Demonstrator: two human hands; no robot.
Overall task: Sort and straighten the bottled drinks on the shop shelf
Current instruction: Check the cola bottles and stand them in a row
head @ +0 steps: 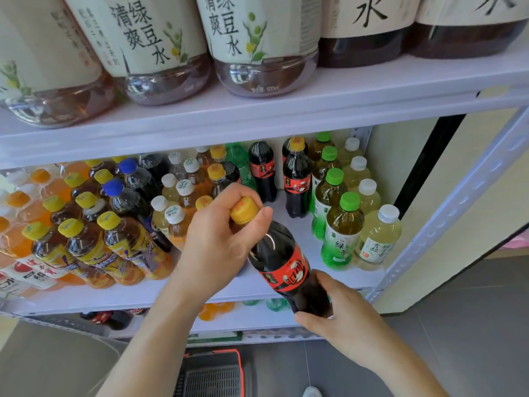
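The middle shelf (114,296) is a white board. From left to right it carries upright bottles in rows: orange drinks (17,239), yellow-capped tea bottles (86,245), blue-capped bottles (128,202), cola bottles (296,184) at the back, green-capped bottles (340,224), and white-capped pale bottles (378,236) at the right end. The upper shelf (257,116) carries large cream-labelled bottles (257,38).

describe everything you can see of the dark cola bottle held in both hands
The cola bottle looks like clear plastic full of near-black liquid, with a yellow-orange cap and a red label printed in black and white. Cap on, it is tilted, cap up-left, base down towards the person, in front of the middle shelf by a bare gap in the rows. The left hand grips its neck at the cap; the right hand grips its base. Nothing else visibly touches it.
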